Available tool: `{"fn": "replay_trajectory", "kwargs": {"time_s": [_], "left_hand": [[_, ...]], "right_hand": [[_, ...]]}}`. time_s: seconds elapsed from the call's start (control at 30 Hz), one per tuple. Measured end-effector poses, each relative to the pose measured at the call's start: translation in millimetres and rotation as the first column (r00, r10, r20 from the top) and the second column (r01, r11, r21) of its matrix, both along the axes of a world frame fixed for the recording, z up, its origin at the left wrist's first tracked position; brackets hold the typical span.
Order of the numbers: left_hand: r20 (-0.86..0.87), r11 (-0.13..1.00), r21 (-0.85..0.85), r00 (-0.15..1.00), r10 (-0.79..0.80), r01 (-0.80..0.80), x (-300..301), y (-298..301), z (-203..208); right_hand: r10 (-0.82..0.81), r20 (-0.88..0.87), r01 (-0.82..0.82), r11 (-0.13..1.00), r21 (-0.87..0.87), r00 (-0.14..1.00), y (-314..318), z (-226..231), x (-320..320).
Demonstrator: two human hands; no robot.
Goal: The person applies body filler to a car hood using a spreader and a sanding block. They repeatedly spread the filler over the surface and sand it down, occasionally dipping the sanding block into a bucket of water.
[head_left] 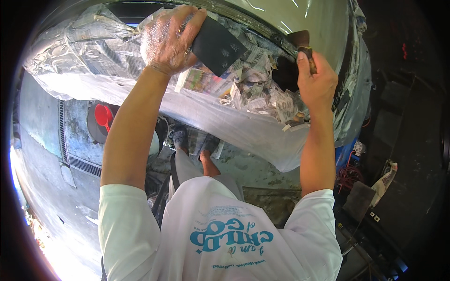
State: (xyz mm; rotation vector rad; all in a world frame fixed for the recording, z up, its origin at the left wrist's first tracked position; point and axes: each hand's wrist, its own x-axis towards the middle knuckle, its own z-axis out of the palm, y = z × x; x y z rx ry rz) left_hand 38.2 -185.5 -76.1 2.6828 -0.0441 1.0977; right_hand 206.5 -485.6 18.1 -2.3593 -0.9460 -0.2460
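Observation:
Wet and covered in soap suds, my left hand grips a dark sheet of sandpaper, with a few wet marks near its lower right corner. My right hand is closed around the handle of a scraper with a flared brown blade, held up at the edge of a pale, glossy car body panel. Below both hands, crumpled newspaper and clear plastic sheeting cover the car. Part of the scraper's handle is hidden by my fingers.
A red dipper rests on a round container at the left. Floor drain grates run along the concrete. Down at the right are a coiled red hose and dark flat panels. My feet stand just below the sheeting.

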Motion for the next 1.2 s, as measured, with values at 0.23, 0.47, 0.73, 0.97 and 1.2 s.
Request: {"fn": "replay_trajectory", "kwargs": {"time_s": [0.23, 0.47, 0.73, 0.97, 1.2], "left_hand": [[0.052, 0.992, 0.014, 0.991, 0.122, -0.123, 2.2, 1.0, 4.2], [0.095, 0.982, 0.096, 0.983, 0.154, -0.163, 0.3, 0.0, 16.5], [0.075, 0.977, 0.121, 0.983, 0.166, -0.174, -1.0, 1.7, 16.3], [0.067, 0.973, 0.127, 0.98, 0.188, -0.195, -1.3, -0.4, 21.7], [0.094, 0.978, 0.121, 0.983, 0.157, -0.168, 3.7, 2.4, 26.0]], "right_hand": [[0.116, 0.261, -0.074, 0.984, -0.164, 0.958, 4.1, -2.8, 11.6], [0.248, 0.355, -0.187, 0.962, -0.198, 0.901, -1.0, -11.0, 27.2], [0.311, 0.361, -0.266, 0.949, -0.168, 0.879, -2.8, -19.5, 36.8], [0.259, 0.289, -0.187, 0.949, -0.253, 0.922, 11.0, -3.7, 24.1], [0.256, 0.089, -0.234, 0.95, -0.209, 0.962, 77.0, 36.3, 28.8]]}}
